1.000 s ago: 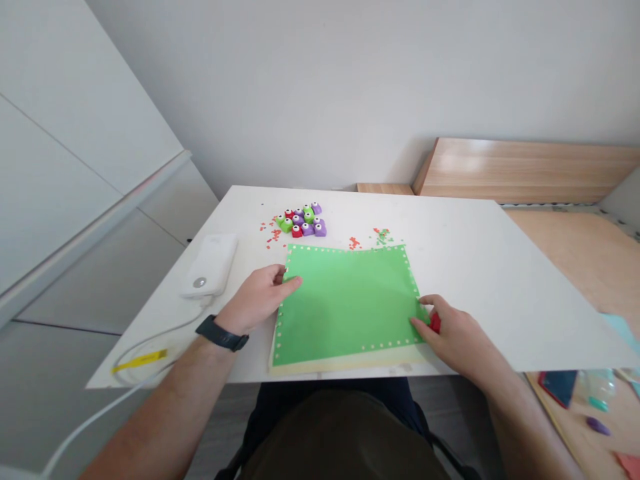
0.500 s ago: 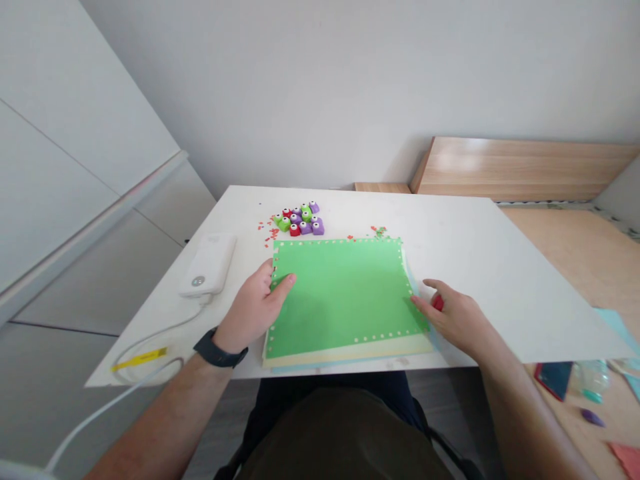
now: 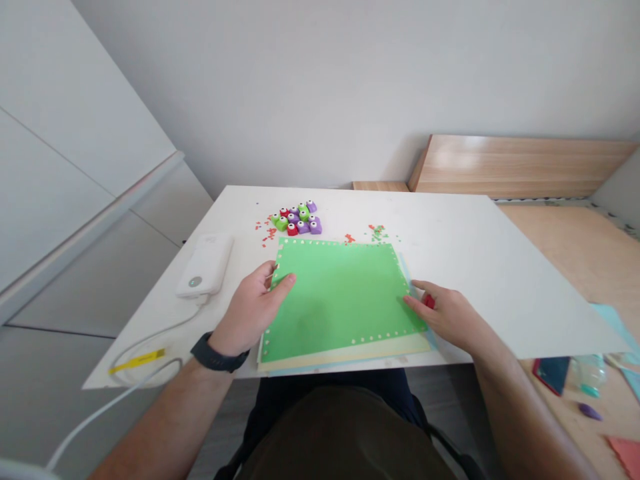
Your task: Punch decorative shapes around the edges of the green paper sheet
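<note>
A green sheet of paper (image 3: 340, 293) with small holes punched along its edges lies over a pale yellow sheet (image 3: 395, 347) and light blue paper. My left hand (image 3: 253, 310) pinches the green sheet's left edge, thumb on top and fingers beneath. In my right hand (image 3: 453, 317) is a small red craft punch (image 3: 429, 301), mostly covered by the fingers, at the sheet's right edge. Whether its jaws are around the paper I cannot tell. Beyond the sheet stands a cluster of purple, green and red craft punches (image 3: 297, 218).
Red paper bits (image 3: 270, 233) and green ones (image 3: 379, 233) are scattered along the sheet's far side. A white power bank (image 3: 205, 265) with a cable and a yellow strip (image 3: 137, 361) lie at left. Off the white table (image 3: 480, 267) at right are a phone (image 3: 551, 373) and a clear bottle (image 3: 590, 375).
My right hand has come left, bringing the red punch close against the paper's right edge. The green sheet's far right corner has shifted left and nearer. My left hand keeps its grip.
</note>
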Available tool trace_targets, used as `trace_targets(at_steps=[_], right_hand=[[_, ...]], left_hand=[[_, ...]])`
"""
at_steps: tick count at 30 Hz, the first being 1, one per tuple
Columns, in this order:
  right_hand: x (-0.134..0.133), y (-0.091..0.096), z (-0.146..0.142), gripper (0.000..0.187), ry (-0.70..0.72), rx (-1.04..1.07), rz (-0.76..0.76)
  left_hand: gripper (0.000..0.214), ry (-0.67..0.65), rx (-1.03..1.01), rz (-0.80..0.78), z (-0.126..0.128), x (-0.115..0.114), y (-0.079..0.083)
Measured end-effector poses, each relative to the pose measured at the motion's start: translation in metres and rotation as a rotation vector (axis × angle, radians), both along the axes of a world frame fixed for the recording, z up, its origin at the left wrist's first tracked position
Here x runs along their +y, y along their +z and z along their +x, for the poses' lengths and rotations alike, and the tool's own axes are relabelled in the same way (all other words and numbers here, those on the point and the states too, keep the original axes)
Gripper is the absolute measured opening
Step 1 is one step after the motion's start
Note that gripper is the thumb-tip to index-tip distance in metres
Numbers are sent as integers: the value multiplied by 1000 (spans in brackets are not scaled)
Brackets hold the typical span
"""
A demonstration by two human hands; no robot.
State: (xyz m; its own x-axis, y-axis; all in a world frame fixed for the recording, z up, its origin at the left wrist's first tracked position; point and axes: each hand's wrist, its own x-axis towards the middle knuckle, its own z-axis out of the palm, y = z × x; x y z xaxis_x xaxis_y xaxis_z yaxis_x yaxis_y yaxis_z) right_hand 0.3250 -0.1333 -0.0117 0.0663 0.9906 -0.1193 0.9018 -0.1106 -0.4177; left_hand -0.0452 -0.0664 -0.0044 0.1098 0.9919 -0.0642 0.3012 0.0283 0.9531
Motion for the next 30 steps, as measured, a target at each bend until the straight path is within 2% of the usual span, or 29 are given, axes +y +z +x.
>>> trace_targets(at_steps=[5, 11, 15, 20, 26, 30], right_hand=[[-1, 2, -3, 54, 21, 7, -8], [-4, 1, -6, 51, 25, 22, 10], [-4, 0, -6, 52, 33, 23, 16], [-4, -1, -7, 56, 31, 21, 11], [-5, -2, -9, 56, 28, 22, 21], [-6, -3, -6, 54, -14, 59, 48]], left_hand=[[36, -75, -37, -93, 5, 2, 1], [38, -21, 395, 141, 12, -3, 8], [44, -8, 474, 149, 9, -4, 10], [46, -14, 402, 143, 5, 0, 10], [60, -144, -28, 9, 11, -2, 9], [60, -125, -53, 61, 8, -9, 10]])
